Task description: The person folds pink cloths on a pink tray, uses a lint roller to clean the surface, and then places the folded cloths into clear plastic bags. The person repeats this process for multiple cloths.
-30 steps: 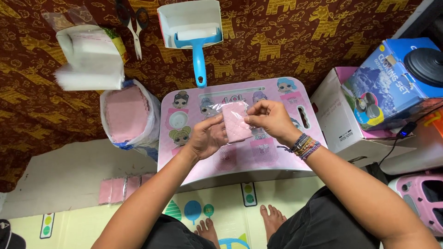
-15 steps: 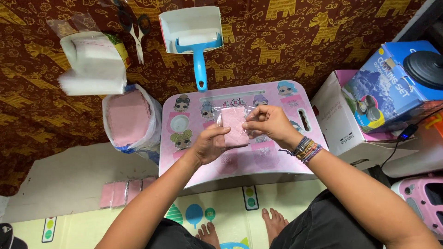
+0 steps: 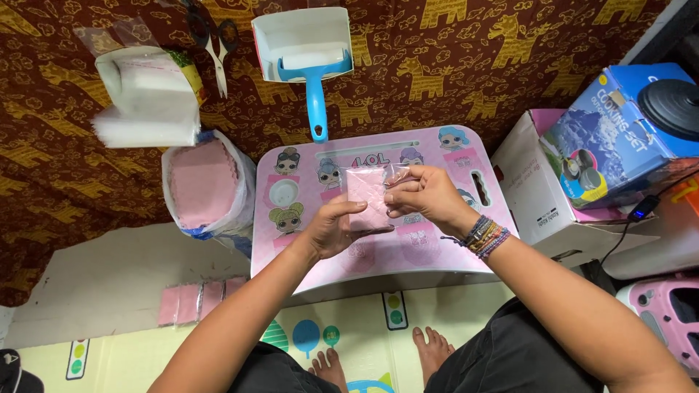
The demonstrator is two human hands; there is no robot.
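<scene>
Over a small pink lap table (image 3: 437,255) printed with cartoon dolls, both my hands hold a pink square cloth in a clear plastic sleeve (image 3: 366,193). My left hand (image 3: 336,227) grips the sleeve's lower edge from below. My right hand (image 3: 424,195), with beaded bracelets at the wrist, pinches the sleeve's upper right side. The sleeve's open flap sticks out by my right fingers.
A white bag of pink cloths (image 3: 204,185) stands left of the table. A stack of clear sleeves (image 3: 149,98), scissors (image 3: 212,45) and a blue-handled roller in a white box (image 3: 309,62) lie beyond. Packed pink squares (image 3: 198,300) lie at lower left; cardboard boxes (image 3: 597,153) at right.
The cloth has settled squarer inside the sleeve, and my right hand has shifted to the sleeve's upper right edge. My left hand stays at the lower edge.
</scene>
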